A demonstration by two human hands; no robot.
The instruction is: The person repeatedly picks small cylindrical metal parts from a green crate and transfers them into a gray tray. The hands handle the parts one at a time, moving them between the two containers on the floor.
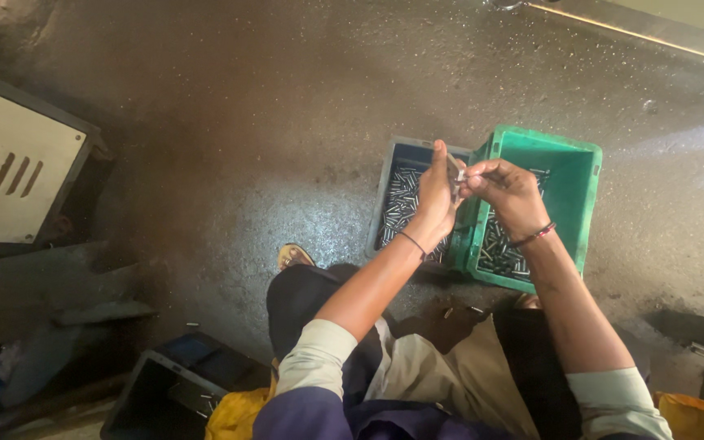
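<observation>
Hands (437, 191) (505, 189) pinching small metal pin (459, 173), green crate (568, 167), grey crate (397, 155) below.

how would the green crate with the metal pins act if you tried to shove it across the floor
The green crate is probably heavy for its size: a layer of metal pins covers its bottom. Its walls look like stiff plastic, so it should slide rather than flex or tip. The concrete floor looks rough, so expect drag, and the loose pins would likely roll and rattle.
</observation>
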